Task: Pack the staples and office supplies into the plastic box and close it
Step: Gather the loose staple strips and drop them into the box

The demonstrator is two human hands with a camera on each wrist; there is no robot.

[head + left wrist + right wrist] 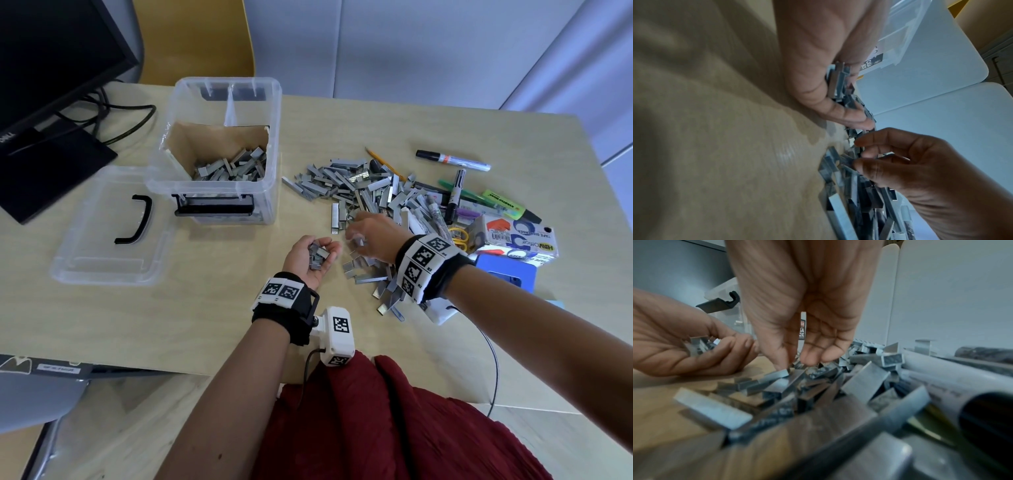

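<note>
Here, left hand lies palm-up at mid-table, fingers curled round a clump of staples — right hand, fingers bent down, pinches at the loose staple pile beside it — plastic box open near the far-left edge.

Black wristbands with square-coded white tags, red skirt

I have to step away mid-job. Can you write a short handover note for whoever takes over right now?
Left hand: palm up on the table, cupping a batch of staple strips.
Right hand: fingers down in the staple pile, picking more.
Plastic box: open, partly filled with staples. Lid lies off, left of it.
Left to do: rest of the pile, markers, highlighter, tape dispenser box, then close the lid.
</note>
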